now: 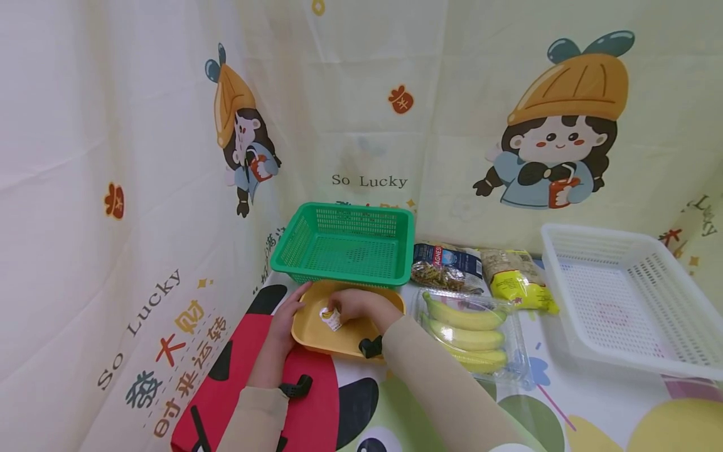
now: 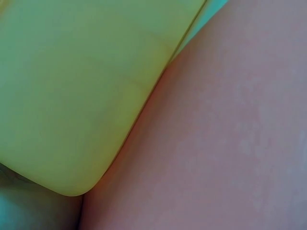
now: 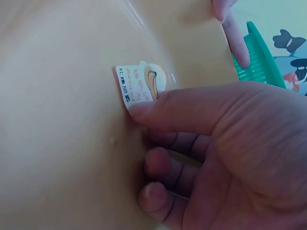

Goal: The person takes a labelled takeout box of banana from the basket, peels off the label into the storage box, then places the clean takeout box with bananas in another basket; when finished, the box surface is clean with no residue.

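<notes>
- Here we are with the right hand [image 1: 358, 306], inside the shallow, rounded, orange-yellow plastic tray [image 1: 344, 336], thumb on top, its fingers pinching a small white printed label bearing a banana picture [image 1: 330, 319].
- And that label sits inside the tray's outline, towards nine o'clock from the middle; whether it touches the tray's surface, I can't tell.
- The right wrist view gives us the grip: thumb tip over the label's edge, remaining fingers curled beneath the palm.
- Over to the left hand [image 1: 286, 317], at the tray's nine-to-ten o'clock rim, thumb hooked over the edge, fingers along the outside wall: the rim is held between them.
- At twelve o'clock, just beyond the tray, stands a green rectangular plastic basket with slotted walls [image 1: 339, 251].
- Round to two o'clock: a dark-blue printed packet with a clear window [image 1: 446, 267], and just right of it a yellow-and-clear plastic bag [image 1: 516, 276].
- At three o'clock, near the tray, a clear plastic box [image 1: 521, 355] holds yellow bananas with greenish ends [image 1: 465, 339].
- Farther out at three, a white perforated plastic basket [image 1: 618, 301].
- All of it rests on a desk under a colourful cartoon-print cloth [image 1: 322, 376].
</notes>
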